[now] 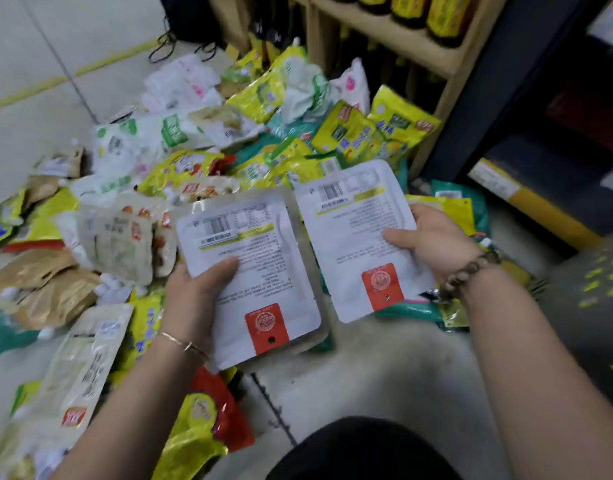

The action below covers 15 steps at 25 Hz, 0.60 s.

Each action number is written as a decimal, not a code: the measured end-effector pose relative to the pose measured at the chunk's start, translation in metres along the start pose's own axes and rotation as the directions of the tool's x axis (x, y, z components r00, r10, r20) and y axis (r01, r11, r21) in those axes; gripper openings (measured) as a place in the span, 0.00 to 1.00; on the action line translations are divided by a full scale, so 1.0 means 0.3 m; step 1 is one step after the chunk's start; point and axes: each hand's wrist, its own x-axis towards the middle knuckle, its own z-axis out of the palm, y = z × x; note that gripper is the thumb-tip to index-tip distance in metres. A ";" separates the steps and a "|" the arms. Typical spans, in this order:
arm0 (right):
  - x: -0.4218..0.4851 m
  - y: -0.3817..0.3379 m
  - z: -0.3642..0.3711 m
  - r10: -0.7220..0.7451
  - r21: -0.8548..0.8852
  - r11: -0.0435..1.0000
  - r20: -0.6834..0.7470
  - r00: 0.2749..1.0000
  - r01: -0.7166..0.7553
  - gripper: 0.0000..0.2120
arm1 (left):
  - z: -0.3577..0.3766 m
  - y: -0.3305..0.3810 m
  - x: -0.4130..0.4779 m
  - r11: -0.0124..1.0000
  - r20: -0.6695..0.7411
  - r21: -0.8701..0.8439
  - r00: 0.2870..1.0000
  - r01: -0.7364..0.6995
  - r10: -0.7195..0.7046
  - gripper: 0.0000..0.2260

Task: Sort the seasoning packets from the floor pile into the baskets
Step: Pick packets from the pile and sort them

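My left hand [194,296] grips a white seasoning packet [260,271], back side up, with a barcode at the top and a red seal at the bottom; more packets seem stacked under it. My right hand [433,240] holds a matching white packet [353,230] by its right edge, thumb on top. Both packets hover side by side above the floor pile [201,161] of yellow, white, green and brown packets. No basket is in view.
A wooden shelf [395,39] with yellow-labelled bottles stands at the back right. A dark cabinet [505,98] and a yellow-edged box [526,199] lie to the right. Grey floor [367,368] shows below the packets. My knee [353,448] is at the bottom.
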 end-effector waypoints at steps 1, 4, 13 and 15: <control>0.007 -0.052 -0.041 -0.039 -0.002 0.999 -0.022 0.999 0.039 0.11 | 0.039 0.031 0.006 0.999 0.022 0.013 0.999 -0.046 0.045 0.11; -0.004 -0.168 -0.137 -0.159 0.012 0.987 -0.076 0.984 0.161 0.10 | 0.142 0.121 0.007 0.985 0.067 0.041 0.984 -0.166 0.164 0.08; -0.206 -0.303 -0.411 -0.359 0.010 0.917 -0.417 0.835 0.399 0.15 | 0.483 0.318 -0.093 0.936 0.247 -0.033 0.904 -0.351 0.348 0.08; -0.268 -0.282 -0.475 -0.362 0.025 0.903 -0.493 0.791 0.429 0.15 | 0.575 0.322 -0.128 0.937 0.328 -0.047 0.881 -0.347 0.342 0.12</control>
